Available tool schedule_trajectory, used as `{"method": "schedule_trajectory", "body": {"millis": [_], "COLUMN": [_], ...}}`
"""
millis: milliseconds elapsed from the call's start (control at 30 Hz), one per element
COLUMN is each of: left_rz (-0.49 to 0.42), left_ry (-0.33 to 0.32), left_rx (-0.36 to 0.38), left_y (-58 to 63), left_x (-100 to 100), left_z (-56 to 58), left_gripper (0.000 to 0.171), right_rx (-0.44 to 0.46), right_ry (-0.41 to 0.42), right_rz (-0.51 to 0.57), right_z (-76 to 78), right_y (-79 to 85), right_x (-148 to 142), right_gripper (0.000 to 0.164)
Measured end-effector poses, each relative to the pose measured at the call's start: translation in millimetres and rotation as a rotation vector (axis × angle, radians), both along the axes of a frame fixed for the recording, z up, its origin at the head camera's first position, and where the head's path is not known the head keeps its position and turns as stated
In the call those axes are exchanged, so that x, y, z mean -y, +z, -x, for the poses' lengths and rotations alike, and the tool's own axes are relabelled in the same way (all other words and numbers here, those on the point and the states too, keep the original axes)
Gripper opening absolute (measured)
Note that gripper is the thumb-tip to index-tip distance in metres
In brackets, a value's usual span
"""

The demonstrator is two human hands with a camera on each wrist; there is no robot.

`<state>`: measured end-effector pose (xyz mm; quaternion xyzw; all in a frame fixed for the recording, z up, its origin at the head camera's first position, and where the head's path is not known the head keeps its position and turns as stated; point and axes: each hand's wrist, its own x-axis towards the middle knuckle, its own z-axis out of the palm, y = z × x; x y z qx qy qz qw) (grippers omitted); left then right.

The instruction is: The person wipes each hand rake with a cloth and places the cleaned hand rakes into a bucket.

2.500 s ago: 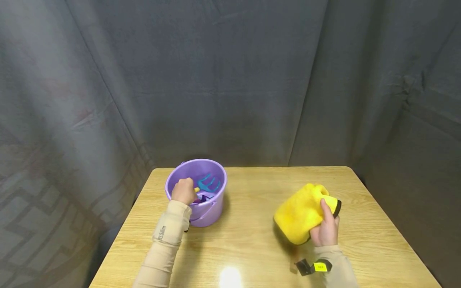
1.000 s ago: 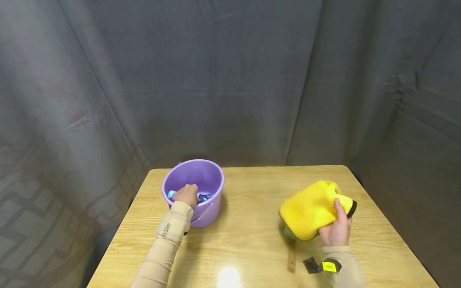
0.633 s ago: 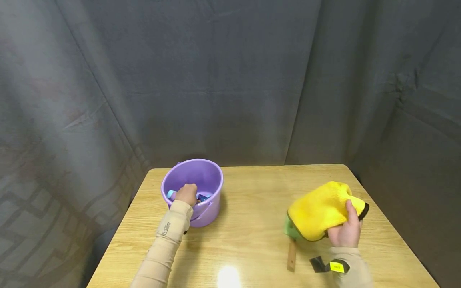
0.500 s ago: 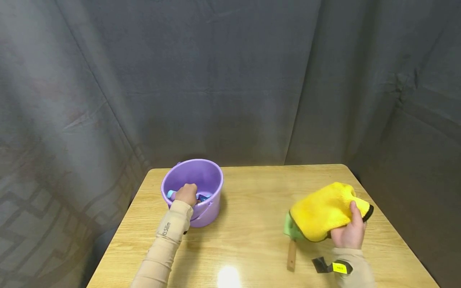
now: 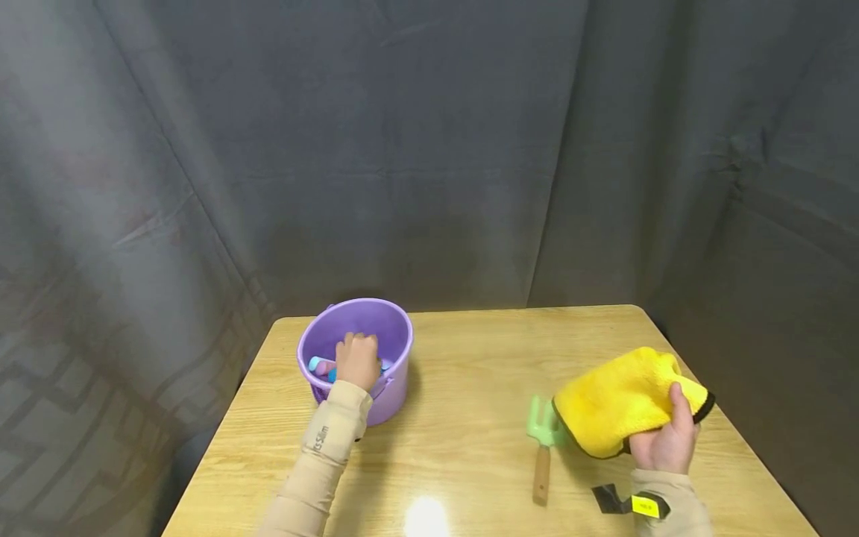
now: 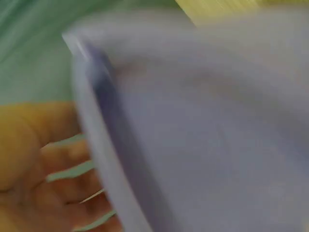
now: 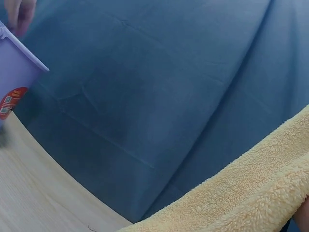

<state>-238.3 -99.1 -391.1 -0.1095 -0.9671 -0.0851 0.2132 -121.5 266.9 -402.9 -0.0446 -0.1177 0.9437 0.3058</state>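
Gripping yellow plush cloth (image 5: 616,407), the right hand (image 5: 668,444) is uncovering, seemingly freeing, a green wooden-handled fork (image 5: 544,440), lower right. Left fingers (image 6: 65,155) are spreading.

Wood-grain table (image 5: 463,373) | purple bucket (image 5: 389,401) upright, left side | green fork (image 5: 542,455), brown handle, lying, right
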Motion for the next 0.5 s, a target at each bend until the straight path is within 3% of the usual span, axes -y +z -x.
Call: {"method": "schedule_trajectory", "body": {"millis": [200,367,433,500], "left_rz": [-0.215,-0.159,-0.116,-0.072], "left_ry": [-0.103,-0.169,-0.198,-0.231], "left_rx": [-0.286,-0.455,-0.463,-0.418], "left_y": [-8.9,-28.4,-39.5,-50.2], "left_x": [-44,-82,-97,-112], "left_z": [-18.8,-31.2,-36.2,-41.8], "left_gripper": [0.021,0.017,0.017,0.016], "right_rx": [-0.004,-0.063,-0.063,-0.051], "right_ry": [0.019,0.001,-0.007,-0.006], "right_rz": [0.017,0.026,0.016,0.012], "right_z": [0.8,1.8,1.3,0.4], "right_y": [-2.3,-4.7,-5.9,-7.0], "right_x": [-2,-3,-4,-4], "right_gripper": [0.021,0.018,0.018,0.020]}}
